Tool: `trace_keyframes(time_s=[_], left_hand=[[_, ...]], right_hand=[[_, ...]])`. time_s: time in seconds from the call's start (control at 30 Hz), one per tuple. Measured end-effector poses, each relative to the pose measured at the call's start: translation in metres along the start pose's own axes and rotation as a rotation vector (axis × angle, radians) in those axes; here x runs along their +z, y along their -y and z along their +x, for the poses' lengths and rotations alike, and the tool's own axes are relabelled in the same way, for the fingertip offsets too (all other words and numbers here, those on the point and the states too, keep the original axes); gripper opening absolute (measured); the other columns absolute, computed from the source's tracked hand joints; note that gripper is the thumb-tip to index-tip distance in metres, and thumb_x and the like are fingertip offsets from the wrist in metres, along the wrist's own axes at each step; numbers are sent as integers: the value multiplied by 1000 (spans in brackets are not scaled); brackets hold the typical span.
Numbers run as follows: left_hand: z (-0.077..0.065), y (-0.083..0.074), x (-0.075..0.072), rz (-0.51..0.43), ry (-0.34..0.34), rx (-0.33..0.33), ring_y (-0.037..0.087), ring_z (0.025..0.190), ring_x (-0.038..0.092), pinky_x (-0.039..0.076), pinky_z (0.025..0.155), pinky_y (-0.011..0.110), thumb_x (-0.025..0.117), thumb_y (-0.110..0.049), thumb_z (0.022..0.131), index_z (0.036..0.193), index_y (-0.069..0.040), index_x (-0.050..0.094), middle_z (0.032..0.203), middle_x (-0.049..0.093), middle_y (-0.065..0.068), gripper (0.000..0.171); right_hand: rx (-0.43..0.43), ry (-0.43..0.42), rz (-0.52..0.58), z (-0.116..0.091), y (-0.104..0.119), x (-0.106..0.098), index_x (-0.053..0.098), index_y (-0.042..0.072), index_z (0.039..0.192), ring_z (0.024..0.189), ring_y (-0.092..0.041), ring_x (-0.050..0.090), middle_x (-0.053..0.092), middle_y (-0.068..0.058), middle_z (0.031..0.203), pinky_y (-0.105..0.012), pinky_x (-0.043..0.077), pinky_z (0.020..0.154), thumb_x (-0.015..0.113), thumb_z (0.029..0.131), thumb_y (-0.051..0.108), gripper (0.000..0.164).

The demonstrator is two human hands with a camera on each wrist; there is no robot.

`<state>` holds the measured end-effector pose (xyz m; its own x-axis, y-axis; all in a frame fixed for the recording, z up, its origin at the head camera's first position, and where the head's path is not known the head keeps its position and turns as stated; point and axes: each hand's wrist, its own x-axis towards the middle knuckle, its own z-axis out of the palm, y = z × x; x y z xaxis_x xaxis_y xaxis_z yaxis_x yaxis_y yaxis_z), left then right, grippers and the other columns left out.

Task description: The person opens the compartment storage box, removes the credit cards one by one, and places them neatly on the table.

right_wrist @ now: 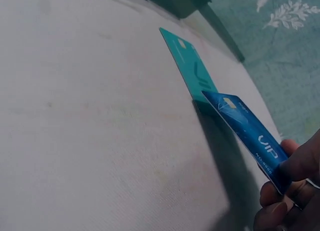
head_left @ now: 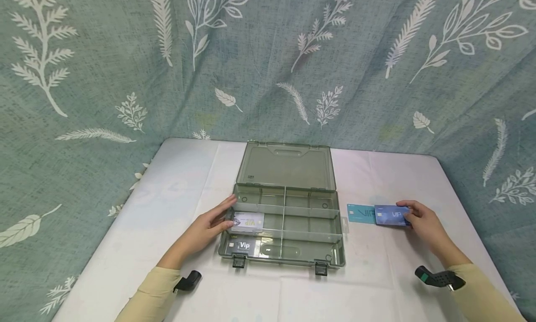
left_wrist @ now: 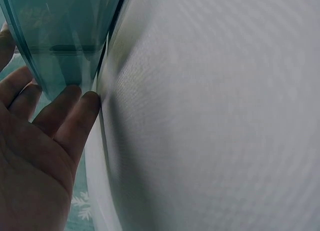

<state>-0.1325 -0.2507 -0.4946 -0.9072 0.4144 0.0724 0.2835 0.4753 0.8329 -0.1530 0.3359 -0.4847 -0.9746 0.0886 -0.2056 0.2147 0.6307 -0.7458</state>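
Note:
A green translucent compartment box [head_left: 313,247] lies with its lid [head_left: 289,166] swung back. My left hand [head_left: 209,223] rests against the box's left side, fingers extended; in the left wrist view, fingertips [left_wrist: 90,103] touch the outer wall. A white VIP card [head_left: 249,219] lies in the left middle compartment, and a dark Vip card [head_left: 243,245] in the left front one. My right hand [head_left: 427,222] pinches a blue VIP card [right_wrist: 245,131] between thumb and fingers. That card is tilted above the table, its far end overlapping a teal card [right_wrist: 187,63] that lies flat.
A white cloth [head_left: 310,298] covers the table. Two black latches [head_left: 238,261] hang at the box's front edge, and a patterned curtain [head_left: 259,80] stands behind the table. Each wrist carries a black camera mount [head_left: 437,278].

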Motion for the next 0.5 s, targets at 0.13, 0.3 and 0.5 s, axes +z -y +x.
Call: trace_keyframes(time_s=[0.13,0.3,0.5], left_hand=[[0,0,0,5,1,4,24,152,25,31,120,36,64,-28,102,159,-12,36,168,23,3,66],[0,1,0,6,1,4,24,152,26,31,120,36,64,-28,102,159,-13,36,168,23,2,65],[0,1,0,6,0,5,24,152,26,31,120,35,65,-28,101,159,-13,37,168,23,1,66]], right_hand=[[25,-1,11,4,-4,-2,48,-3,144,110,-35,42,43,-29,137,-21,42,66,38,106,9,41],[55,-6,22,7,-6,-4,47,-2,145,102,-30,44,44,-26,130,-25,42,62,38,106,10,42],[-15,-31,-45,8,-9,-4,50,-5,140,111,-40,45,46,-34,137,-35,44,76,43,104,9,40]])
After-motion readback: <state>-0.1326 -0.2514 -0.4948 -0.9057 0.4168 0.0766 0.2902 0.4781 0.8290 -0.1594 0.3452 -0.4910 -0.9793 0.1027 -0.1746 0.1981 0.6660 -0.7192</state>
